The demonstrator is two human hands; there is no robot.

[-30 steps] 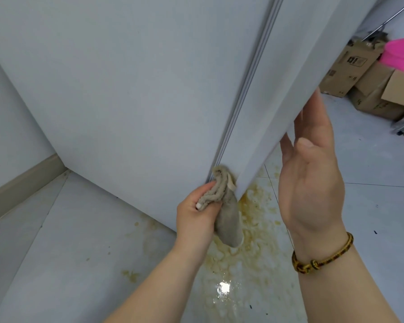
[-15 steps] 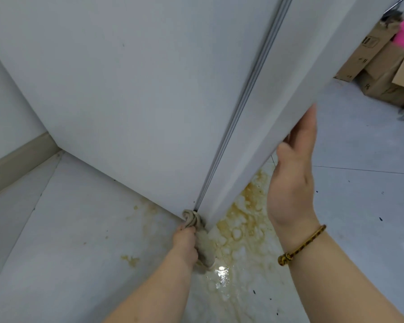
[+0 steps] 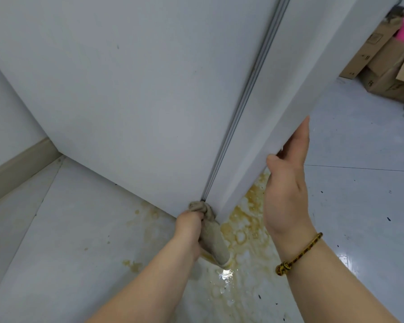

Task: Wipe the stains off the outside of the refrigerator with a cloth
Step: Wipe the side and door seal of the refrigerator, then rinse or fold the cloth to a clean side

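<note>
Now the cloth is at the very bottom of the fridge.
The left hand has slid the cloth down the dark crack between the refrigerator side and its door. Its fingers are curled tight round the cloth (the loose end hangs over the yellow spill on the floor). The right hand has come in to steady the door edge, fingers straight and together, thumb on the near face. So this crack looks wiped all the way down, and I think other spots come next.
</note>
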